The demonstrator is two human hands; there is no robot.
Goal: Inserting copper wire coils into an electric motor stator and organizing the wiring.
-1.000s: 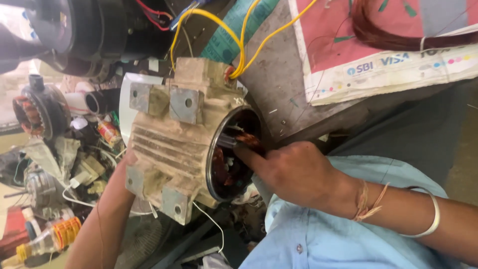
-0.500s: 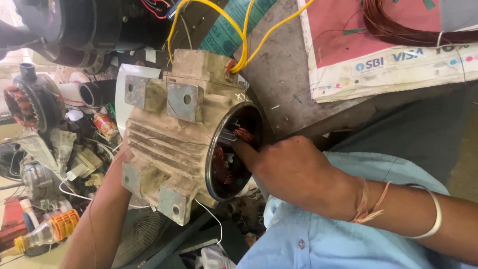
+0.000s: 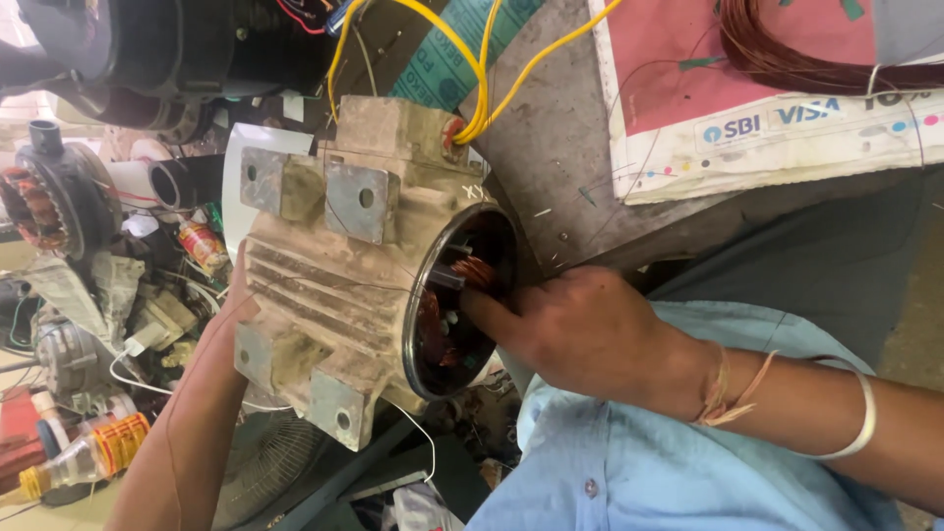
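A dirty beige finned motor housing [image 3: 334,295] lies on its side across my lap, its open round end facing right. My left hand [image 3: 239,295] holds it from behind at its far end, with the fingers hidden by the casting. My right hand [image 3: 590,329] reaches into the bore, fingers bunched on the copper winding [image 3: 477,270] just inside the rim. Yellow wires [image 3: 492,88] run up from the top of the housing. My right wrist carries a thread and a metal bangle.
A printed paper sheet [image 3: 747,128] with a coil of copper wire [image 3: 787,59] lies on the grey bench [image 3: 551,167] at upper right. A black motor [image 3: 177,49] sits at upper left, with a small wound stator [image 3: 39,206], a clear bottle [image 3: 88,457] and clutter below.
My right fingers have pushed a little deeper into the bore, onto the winding. The housing and my left hand hold about the same place; the view has shifted slightly.
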